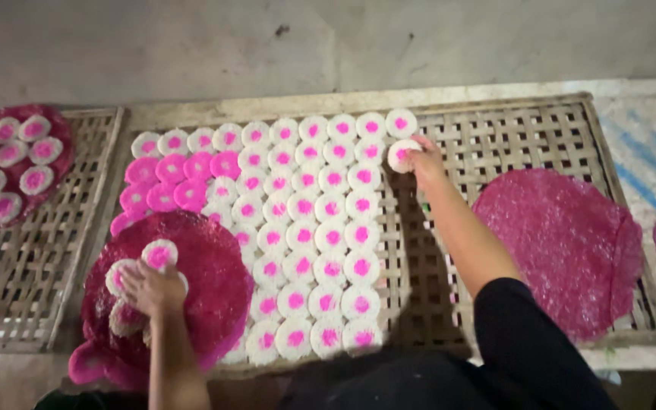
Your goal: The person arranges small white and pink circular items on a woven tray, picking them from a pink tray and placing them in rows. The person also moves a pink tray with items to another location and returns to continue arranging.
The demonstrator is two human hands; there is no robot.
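Right hand [424, 158], arm stretched toward the bamboo tray's [510, 137] far edge, pinches a white round cake [402, 154]; left hand [152, 287] lies spread, palm down, on the pink sheet [206, 266].

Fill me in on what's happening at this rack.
A person is laying small white discs with pink centres in rows on a woven bamboo rack. The right hand holds one disc at the top of a new column. The left hand rests on a few more discs lying on a big pink sheet. Another pink sheet lies to the right.
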